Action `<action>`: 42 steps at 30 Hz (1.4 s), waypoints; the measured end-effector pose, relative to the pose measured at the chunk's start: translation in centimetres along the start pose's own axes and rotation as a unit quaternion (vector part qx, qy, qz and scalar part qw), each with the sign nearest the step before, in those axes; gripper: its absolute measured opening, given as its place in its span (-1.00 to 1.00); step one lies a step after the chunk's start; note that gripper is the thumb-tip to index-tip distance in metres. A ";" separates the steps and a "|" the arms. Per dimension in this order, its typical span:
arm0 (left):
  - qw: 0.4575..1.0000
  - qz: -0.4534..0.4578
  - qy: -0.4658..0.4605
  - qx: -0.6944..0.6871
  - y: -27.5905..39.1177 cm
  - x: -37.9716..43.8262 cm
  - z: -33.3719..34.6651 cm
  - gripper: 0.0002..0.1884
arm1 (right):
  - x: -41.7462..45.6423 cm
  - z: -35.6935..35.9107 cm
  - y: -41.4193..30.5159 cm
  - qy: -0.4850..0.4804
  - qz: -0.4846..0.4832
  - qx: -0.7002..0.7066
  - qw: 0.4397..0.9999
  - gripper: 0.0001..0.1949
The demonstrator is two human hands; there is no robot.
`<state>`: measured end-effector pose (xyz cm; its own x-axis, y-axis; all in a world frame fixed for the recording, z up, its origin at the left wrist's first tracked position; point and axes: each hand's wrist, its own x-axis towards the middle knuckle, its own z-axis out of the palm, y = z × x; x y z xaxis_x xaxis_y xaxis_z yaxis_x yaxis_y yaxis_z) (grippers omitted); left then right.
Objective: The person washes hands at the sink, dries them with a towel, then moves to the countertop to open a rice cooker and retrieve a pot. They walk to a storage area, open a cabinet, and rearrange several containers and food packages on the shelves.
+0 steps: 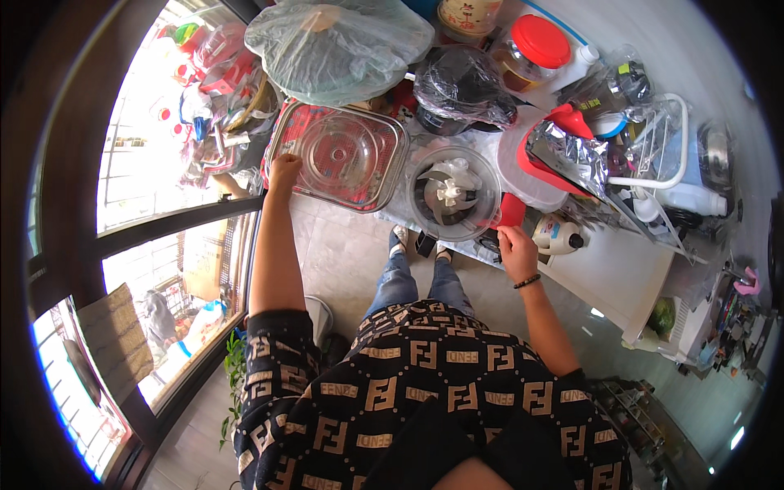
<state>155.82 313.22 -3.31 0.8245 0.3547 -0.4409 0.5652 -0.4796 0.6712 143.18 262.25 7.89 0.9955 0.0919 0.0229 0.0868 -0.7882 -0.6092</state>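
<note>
A rectangular clear glass tray (384,184) lies at the left end of the counter, over a red patterned surface. Inside its outline sits a round clear dish or lid (338,154). The fingers of my left hand (285,173) are curled closed over the tray's left rim. To the right stands a clear food-processor bowl (422,217), its metal blades (450,193) exposed around a white hub, with whitish and dark matter beneath them. My right hand (518,252) grips the bowl's clear handle at the lower right; the fingers partly hide it.
Behind the tray is a large plastic-covered dome (340,49). A bagged black appliance (459,86) and a red-lidded jar (539,43) stand behind the bowl. Right of it are a red-rimmed container (551,153), a white bottle (554,236) and a white rack (677,147). A dark-framed window (177,214) borders the left.
</note>
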 end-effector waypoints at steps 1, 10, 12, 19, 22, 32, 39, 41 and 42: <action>0.999 0.020 -0.001 -0.030 1.6 -1.6 -0.3 -0.75 | 0.1 -0.2 -0.2 0.003 0.010 0.008 1.000 -0.91; 0.950 0.250 0.160 0.100 11.1 -17.7 -3.9 -0.83 | 0.5 0.7 -1.6 -0.052 0.156 0.351 0.922 -0.80; 0.927 0.321 0.169 0.092 13.0 -19.9 -3.7 -0.85 | 1.7 -0.2 -3.4 -0.131 0.245 0.444 0.852 -0.65; 0.844 0.534 0.044 0.018 16.8 -22.4 1.1 -0.77 | 4.7 -1.0 -4.2 -0.182 0.345 0.673 0.629 -0.52; 0.867 0.494 0.006 -0.071 15.9 -20.6 5.0 -0.75 | 3.7 -0.5 -2.5 -0.097 0.348 0.595 0.718 -0.68; 0.905 0.419 -0.006 -0.068 10.8 -14.9 14.0 -0.73 | 1.8 3.5 1.1 0.065 0.338 0.399 0.850 -0.74; 0.967 0.222 0.060 -0.113 11.1 -13.8 15.7 -0.84 | 1.5 4.4 2.7 0.080 0.353 0.333 0.871 -0.80; 0.971 0.201 -0.036 -0.124 10.2 -12.3 16.0 -0.79 | 1.7 4.3 2.7 0.078 0.358 0.310 0.877 -0.80; 0.982 0.113 -0.077 -0.127 11.1 -12.3 16.2 -0.71 | 1.6 4.3 2.8 0.084 0.353 0.283 0.888 -0.80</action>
<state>152.40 290.52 -0.12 0.9338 0.1266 -0.3347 0.3578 -0.3101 0.8808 144.83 262.80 2.77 0.7897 -0.4332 -0.4345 -0.5469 -0.1759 -0.8185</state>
